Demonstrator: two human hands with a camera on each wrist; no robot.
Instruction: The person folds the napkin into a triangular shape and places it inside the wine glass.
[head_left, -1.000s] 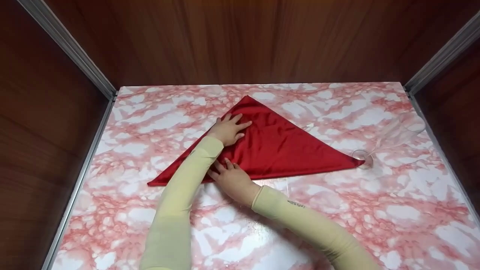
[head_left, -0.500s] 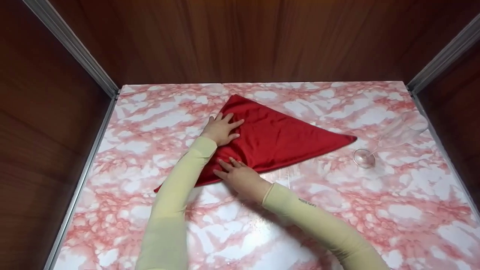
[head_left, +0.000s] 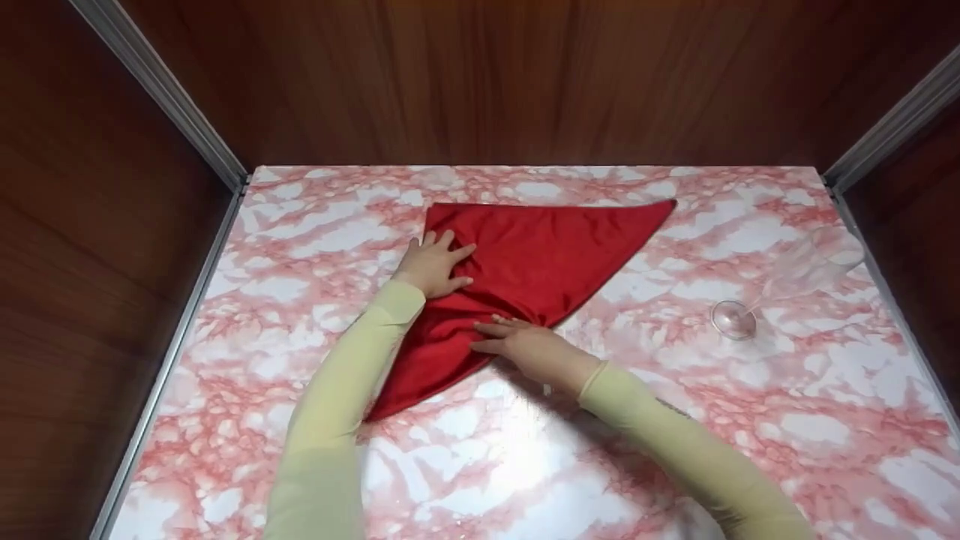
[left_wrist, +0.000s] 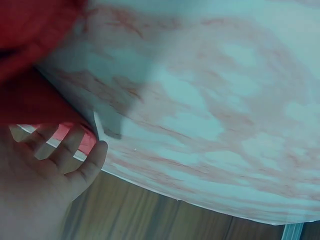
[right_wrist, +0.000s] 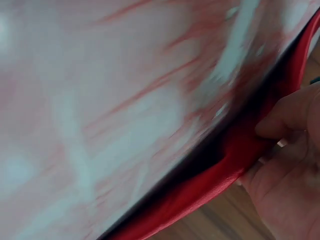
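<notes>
While the left hand (head_left: 431, 270) rests left of centre in the head view, fingers straight and spread on the red cloth (head_left: 525, 244), dragging pressure could bunch its creases. Lying across the frame's middle, that slippery-looking cloth could skew if the right hand (head_left: 544, 351), fingers extended and slightly apart on its lower edge, pulled unevenly. At right, a stemmed glass (head_left: 802, 266) could topple if the cloth swung into it.

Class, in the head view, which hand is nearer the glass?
The right hand, at the near edge of the cloth; the left hand lies farther from the glass, on the cloth's left side.
</notes>
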